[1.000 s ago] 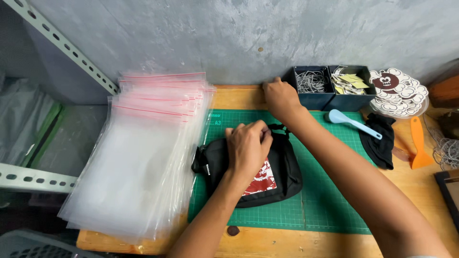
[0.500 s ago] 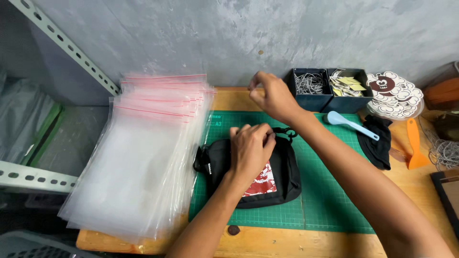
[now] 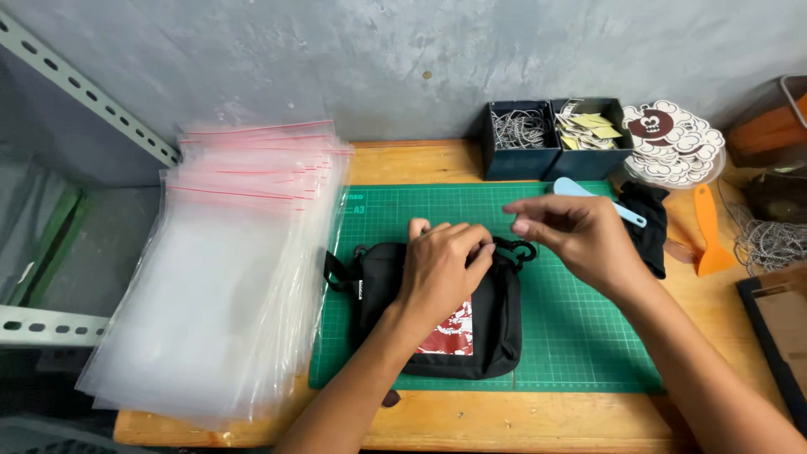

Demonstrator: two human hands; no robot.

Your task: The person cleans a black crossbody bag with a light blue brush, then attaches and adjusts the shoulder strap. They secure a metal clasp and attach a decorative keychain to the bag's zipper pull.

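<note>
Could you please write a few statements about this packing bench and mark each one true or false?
1. The left hand rests on a black pouch bag. True.
2. The bag lies on a blue cutting mat. False: the cutting mat is green.
3. A stack of clear zip bags lies left of the mat. True.
4. The right hand is inside the dark parts bin. False: it hovers over the mat, beside the bag's top.
5. An orange scraper lies at the right. True.

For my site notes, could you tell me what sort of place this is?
Probably a small packing or craft bench: a stack of clear zip bags, a green cutting mat under a black pouch, and bins of small parts.
</note>
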